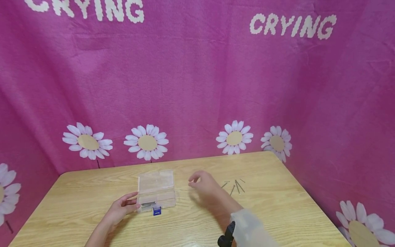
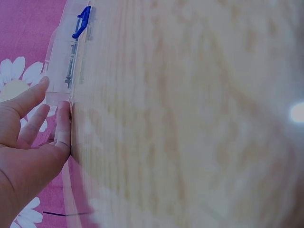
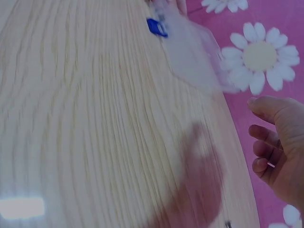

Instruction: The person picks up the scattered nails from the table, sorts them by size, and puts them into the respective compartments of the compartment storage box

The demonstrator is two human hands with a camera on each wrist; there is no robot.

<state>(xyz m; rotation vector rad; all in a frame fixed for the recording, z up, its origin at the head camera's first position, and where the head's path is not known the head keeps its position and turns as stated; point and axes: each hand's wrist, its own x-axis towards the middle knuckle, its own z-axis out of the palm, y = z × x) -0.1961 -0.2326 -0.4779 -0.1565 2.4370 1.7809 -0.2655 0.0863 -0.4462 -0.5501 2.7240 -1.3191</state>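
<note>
A clear plastic box [image 1: 166, 203] lies on the table with its lid [image 1: 155, 180] folded back and a blue latch [image 1: 157, 210] at its front. Several nails [image 1: 148, 204] lie in its left front compartment, also visible as dark metal nails [image 2: 70, 78] in the left wrist view. My left hand [image 1: 119, 209] touches the box's left side with fairly straight fingers. Between the box and some loose nails, my right hand [image 1: 205, 185] hovers above the table. Its fingers [image 3: 266, 142] are loosely bent, and nothing shows between them and the thumb.
Several loose nails [image 1: 237, 187] lie scattered on the wooden table [image 1: 277, 199], right of my right hand. A pink curtain [image 1: 191, 85] with daisies hangs behind the table's far edge and along both sides. A black wrist camera [image 1: 227, 236] sits on my right forearm.
</note>
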